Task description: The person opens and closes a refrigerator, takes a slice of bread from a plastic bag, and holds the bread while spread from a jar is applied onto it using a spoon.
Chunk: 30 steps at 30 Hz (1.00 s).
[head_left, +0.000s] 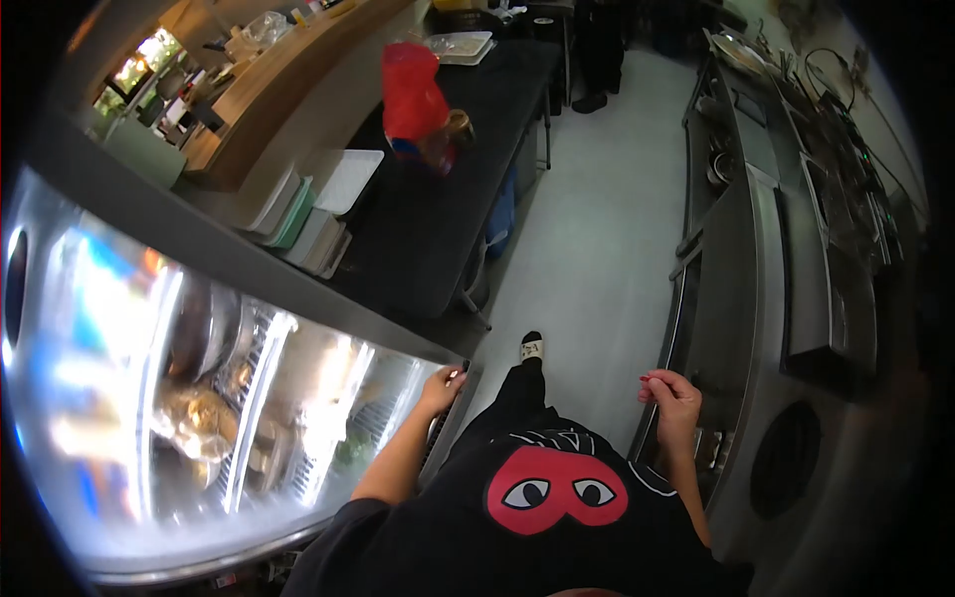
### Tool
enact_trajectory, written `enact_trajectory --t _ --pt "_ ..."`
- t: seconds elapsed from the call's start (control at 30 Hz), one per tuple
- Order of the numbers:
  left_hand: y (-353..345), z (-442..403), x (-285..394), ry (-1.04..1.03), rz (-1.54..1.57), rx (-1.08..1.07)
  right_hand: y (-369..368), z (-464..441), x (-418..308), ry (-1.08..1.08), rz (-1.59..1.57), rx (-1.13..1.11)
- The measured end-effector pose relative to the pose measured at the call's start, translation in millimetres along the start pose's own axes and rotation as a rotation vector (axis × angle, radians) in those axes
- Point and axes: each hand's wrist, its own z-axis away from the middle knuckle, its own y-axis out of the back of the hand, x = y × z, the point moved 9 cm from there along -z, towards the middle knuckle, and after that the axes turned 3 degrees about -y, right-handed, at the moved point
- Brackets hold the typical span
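My left hand [445, 388] is at the near right corner of the lit fridge, its fingers curled at the edge of the fridge door [466, 370]. Behind the bright, glaring glass are wire shelves and a clear bag of brownish food [199, 423]. My right hand [674, 400] hangs in the air beside the steel counter on the right, fingers bent together. A small red spot shows at its fingertips; whether it is a held thing or a nail cannot be made out.
On the black worktable [418, 249] stand a red bag [413, 90], a can [460, 127], a white tray [348, 181] and stacked containers [293, 224]. A steel counter [766, 269] lines the right side. Another person's legs [600, 50] are at the aisle's far end.
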Motion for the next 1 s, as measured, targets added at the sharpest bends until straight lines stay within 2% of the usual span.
enact_trajectory --t 0.03,0.07,0.1,0.2,0.3,0.47,0.53,0.77,1.0 --pt "-0.5 -32.9 20.8 -0.058 0.163 0.027 2.2 -12.2 -0.9 0.001 0.03 0.024" --pt "3.0 -62.6 53.9 -0.1 0.095 0.004 3.0 -25.1 -2.1 0.006 0.017 0.046" --pt "7.3 -91.3 74.5 -0.124 0.215 0.058 2.9 -37.9 -3.3 0.01 0.004 0.068" --pt "17.7 -168.7 131.2 -0.129 0.301 0.089 -4.1 -79.6 -15.7 0.022 0.009 0.118" --pt "24.7 -242.0 161.7 -0.162 0.377 0.12 -17.0 -130.4 -40.1 0.055 0.052 0.149" --pt "43.5 -322.8 208.4 -0.09 0.336 0.093 -26.1 -209.8 -67.4 0.102 -0.017 0.252" --pt "48.5 -350.6 213.6 -0.095 0.325 0.136 -27.0 -230.5 -70.9 0.063 -0.018 0.305" --pt "74.0 -428.0 234.3 -0.142 0.181 0.43 -43.3 -309.5 -60.2 -0.034 0.02 0.285" --pt "91.3 -496.3 223.8 -0.051 0.339 0.716 -88.5 -441.4 -64.6 -0.019 0.116 0.068"
